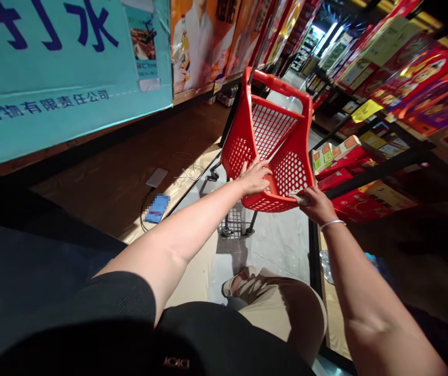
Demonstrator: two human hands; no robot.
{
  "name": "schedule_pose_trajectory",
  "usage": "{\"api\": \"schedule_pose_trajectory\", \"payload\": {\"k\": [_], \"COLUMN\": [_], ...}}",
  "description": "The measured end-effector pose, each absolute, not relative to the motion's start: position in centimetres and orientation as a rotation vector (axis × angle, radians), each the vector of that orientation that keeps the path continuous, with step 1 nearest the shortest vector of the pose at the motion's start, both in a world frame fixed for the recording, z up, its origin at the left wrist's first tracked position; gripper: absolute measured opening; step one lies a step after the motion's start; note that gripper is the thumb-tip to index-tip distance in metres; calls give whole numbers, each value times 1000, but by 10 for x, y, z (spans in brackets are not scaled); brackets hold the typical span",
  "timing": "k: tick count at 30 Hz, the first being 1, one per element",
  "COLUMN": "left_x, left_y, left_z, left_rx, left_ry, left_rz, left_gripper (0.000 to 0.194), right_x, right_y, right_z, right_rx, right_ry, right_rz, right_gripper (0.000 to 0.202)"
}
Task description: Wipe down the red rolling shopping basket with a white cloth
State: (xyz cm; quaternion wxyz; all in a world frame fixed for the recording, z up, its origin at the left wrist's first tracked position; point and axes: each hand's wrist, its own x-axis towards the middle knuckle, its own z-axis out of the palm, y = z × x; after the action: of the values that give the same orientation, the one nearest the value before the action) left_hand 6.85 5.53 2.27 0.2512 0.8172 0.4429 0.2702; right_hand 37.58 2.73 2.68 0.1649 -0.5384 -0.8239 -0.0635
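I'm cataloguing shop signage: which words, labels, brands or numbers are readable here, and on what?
"打水": large dark-blue characters, turquoise printed panel; the text before them is cut off.
"药物有限责任公司": smaller line, same panel.
Perhaps "DIOR", uncertain: upside-down lettering, black fabric shirt.
Too small or blurred: the panel's small picture label, orange printed panel, yellow rectangular tag.

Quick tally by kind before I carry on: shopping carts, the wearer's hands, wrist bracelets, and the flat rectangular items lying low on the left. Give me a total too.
Shopping cart: 1
Hands: 2 (left hand, right hand)
Bracelet: 1
Flat rectangular items: 2 (white item, blue item)
Total: 6
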Motion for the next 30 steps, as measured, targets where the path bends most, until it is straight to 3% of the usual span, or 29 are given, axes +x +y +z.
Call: {"api": "schedule_pose_trajectory", "payload": {"k": [7, 12, 21, 30], "left_x": [79, 57, 30, 33], "left_y": [14, 31, 45, 51], "left_z": [17, 22, 33, 32], "left_rx": [2550, 2616, 2604, 2607], "left_ry": [1122, 1183, 1151, 1141], "left_rz": [577, 444, 405, 375], "left_gripper": [59, 51, 27, 24], "right_x": [327, 261, 275, 252], "right_y": [7, -12, -12, -32], "right_z": [22, 11, 3, -105], "right_rx": [-1615, -1743, -1565, -1426], "right_ry": [-2164, -2059, -1913, -2183], "right_rz": [-178, -358, -457, -555], "right_gripper": [20, 36, 25, 34]}}
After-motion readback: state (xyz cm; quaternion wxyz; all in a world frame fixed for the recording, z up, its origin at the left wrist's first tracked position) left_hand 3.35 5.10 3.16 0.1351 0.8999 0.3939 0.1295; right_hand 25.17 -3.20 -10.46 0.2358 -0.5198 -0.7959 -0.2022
